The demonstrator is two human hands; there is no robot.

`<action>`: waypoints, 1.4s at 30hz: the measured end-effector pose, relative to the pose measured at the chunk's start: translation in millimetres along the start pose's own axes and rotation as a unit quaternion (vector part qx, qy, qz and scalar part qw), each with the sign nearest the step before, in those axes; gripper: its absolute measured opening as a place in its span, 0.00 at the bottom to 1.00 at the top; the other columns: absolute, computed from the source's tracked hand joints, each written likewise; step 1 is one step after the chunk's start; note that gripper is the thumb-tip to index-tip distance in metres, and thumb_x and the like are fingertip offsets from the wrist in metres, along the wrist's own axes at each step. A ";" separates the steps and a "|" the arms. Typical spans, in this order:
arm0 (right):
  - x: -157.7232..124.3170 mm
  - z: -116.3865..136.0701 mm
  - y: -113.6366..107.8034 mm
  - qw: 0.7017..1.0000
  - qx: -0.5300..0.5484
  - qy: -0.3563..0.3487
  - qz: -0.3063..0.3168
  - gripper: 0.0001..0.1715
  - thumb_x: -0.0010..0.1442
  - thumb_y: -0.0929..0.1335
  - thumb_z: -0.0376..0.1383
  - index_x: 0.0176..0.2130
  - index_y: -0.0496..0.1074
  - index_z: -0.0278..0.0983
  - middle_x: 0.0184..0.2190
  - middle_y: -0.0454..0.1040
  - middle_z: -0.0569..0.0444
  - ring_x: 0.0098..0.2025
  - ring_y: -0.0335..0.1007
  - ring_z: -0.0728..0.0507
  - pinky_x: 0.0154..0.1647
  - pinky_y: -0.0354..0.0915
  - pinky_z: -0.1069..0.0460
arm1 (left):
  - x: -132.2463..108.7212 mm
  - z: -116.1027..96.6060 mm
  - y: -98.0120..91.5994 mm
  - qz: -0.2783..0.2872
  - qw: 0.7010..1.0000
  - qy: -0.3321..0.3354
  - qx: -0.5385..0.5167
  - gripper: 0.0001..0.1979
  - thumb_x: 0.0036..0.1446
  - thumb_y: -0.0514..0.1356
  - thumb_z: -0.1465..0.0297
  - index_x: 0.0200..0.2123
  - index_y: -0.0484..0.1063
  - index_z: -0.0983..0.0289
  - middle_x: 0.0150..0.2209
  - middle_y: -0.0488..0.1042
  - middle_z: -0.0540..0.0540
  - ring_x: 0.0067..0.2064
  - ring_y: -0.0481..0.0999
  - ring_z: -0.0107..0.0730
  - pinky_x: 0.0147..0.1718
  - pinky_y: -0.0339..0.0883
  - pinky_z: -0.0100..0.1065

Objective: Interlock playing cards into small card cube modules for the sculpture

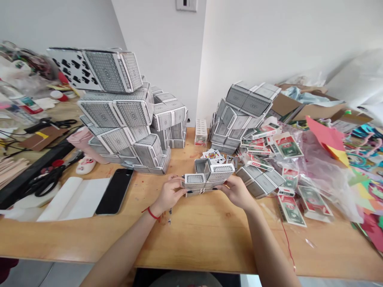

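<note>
Between my hands is a playing-card box [196,184], folded from grey-patterned cards, with a raised block at its right end. My left hand [171,194] grips its left end, thumb in front. At the right end, my right hand [237,192] holds it with the thumb along the lower front edge. Most of the far fingers are hidden behind the box. Loose playing cards [214,154] lie face up just behind it. A tall stack of card boxes [119,115] rises to the left, and a smaller stack [236,115] stands to the right.
Red and green card packets [289,145] and a separate card block [259,181] lie at right, beside plastic wrap and coloured paper. A black phone [115,191], white paper [74,197] and black scissors [49,179] lie at left. A clear case [201,132] stands near the wall.
</note>
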State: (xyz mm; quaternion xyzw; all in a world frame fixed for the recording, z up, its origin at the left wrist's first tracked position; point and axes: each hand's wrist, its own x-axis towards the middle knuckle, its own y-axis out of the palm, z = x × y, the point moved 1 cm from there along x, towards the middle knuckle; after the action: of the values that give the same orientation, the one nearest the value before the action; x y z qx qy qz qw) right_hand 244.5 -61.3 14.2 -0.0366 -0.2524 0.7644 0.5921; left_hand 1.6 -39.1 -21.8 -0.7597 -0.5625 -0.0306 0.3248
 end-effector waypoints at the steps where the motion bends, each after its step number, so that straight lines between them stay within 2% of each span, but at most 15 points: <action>1: -0.2 -0.3 -0.3 1.000 -0.005 0.000 -0.002 0.04 0.55 0.66 0.34 0.32 0.71 0.38 0.29 0.74 0.51 0.37 0.71 0.42 0.39 0.68 0.48 | -0.2 0.5 0.4 0.000 1.000 0.000 0.004 0.13 0.52 0.59 0.66 0.18 0.69 0.63 0.27 0.76 0.53 0.35 0.74 0.34 0.44 0.58 0.40; 7: 1.1 0.0 -1.5 1.000 -0.017 -0.011 -0.011 0.04 0.55 0.66 0.35 0.31 0.71 0.38 0.29 0.74 0.51 0.36 0.71 0.42 0.38 0.68 0.48 | -0.7 1.3 1.3 0.005 1.000 0.016 0.026 0.14 0.53 0.59 0.64 0.19 0.71 0.64 0.28 0.76 0.54 0.37 0.74 0.35 0.41 0.57 0.39; 12: 5.9 3.0 -3.9 1.000 0.000 -0.015 -0.004 0.04 0.55 0.66 0.33 0.33 0.72 0.38 0.32 0.75 0.51 0.35 0.70 0.43 0.38 0.68 0.49 | 0.1 -4.4 -0.3 0.034 0.997 0.047 0.054 0.06 0.50 0.61 0.68 0.25 0.73 0.64 0.33 0.76 0.55 0.39 0.73 0.36 0.41 0.56 0.40; 15: 7.6 3.5 -5.5 1.000 0.022 -0.001 0.008 0.04 0.54 0.66 0.32 0.33 0.71 0.37 0.30 0.74 0.51 0.35 0.70 0.43 0.37 0.68 0.49 | -0.4 -6.4 -1.0 0.044 0.994 0.069 0.071 0.03 0.49 0.61 0.70 0.29 0.72 0.63 0.35 0.76 0.56 0.41 0.72 0.37 0.43 0.57 0.41; 19: 8.1 5.3 -7.5 0.999 0.028 0.015 0.008 0.02 0.53 0.66 0.31 0.31 0.70 0.36 0.28 0.73 0.52 0.33 0.68 0.43 0.35 0.67 0.50 | -2.2 -4.3 -0.2 0.038 0.993 0.078 0.082 0.01 0.48 0.61 0.72 0.27 0.71 0.63 0.33 0.76 0.55 0.40 0.72 0.37 0.42 0.58 0.42; 23: 8.9 10.7 -8.7 1.000 0.006 0.011 0.014 0.02 0.53 0.66 0.30 0.30 0.69 0.36 0.27 0.72 0.53 0.33 0.67 0.44 0.34 0.66 0.51 | -3.4 -1.6 0.8 0.024 0.993 0.084 0.079 0.03 0.48 0.61 0.72 0.24 0.70 0.64 0.31 0.76 0.55 0.38 0.73 0.36 0.41 0.60 0.41; 26: 9.5 15.6 -10.3 0.999 -0.035 0.009 0.022 0.03 0.52 0.65 0.29 0.30 0.68 0.36 0.27 0.71 0.53 0.31 0.66 0.45 0.32 0.64 0.52 | -3.1 -1.7 0.7 0.029 0.992 0.089 0.082 0.01 0.49 0.60 0.72 0.27 0.72 0.63 0.33 0.76 0.55 0.40 0.73 0.37 0.41 0.61 0.42; 30: 11.1 21.3 -13.7 0.997 -0.064 0.011 0.032 0.04 0.52 0.65 0.28 0.30 0.68 0.35 0.29 0.72 0.52 0.31 0.66 0.45 0.33 0.64 0.52 | -2.5 -2.6 0.4 0.034 0.992 0.089 0.088 0.04 0.50 0.60 0.72 0.31 0.74 0.63 0.38 0.76 0.57 0.42 0.73 0.38 0.42 0.62 0.42; 42: 16.6 21.8 -16.3 0.999 -0.018 0.028 0.033 0.07 0.51 0.65 0.29 0.32 0.71 0.36 0.28 0.73 0.53 0.33 0.69 0.43 0.35 0.67 0.50 | -2.6 -3.6 -0.1 0.031 0.994 0.064 0.078 0.04 0.50 0.60 0.69 0.27 0.73 0.63 0.32 0.77 0.56 0.38 0.74 0.36 0.42 0.63 0.41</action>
State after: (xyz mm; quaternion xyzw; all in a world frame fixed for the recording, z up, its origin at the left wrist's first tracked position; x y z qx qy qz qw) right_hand 246.3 -50.6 44.2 -0.0770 -0.2485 0.7777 0.5723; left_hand 1.7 -43.1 -20.0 -0.7455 -0.5172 -0.0252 0.4196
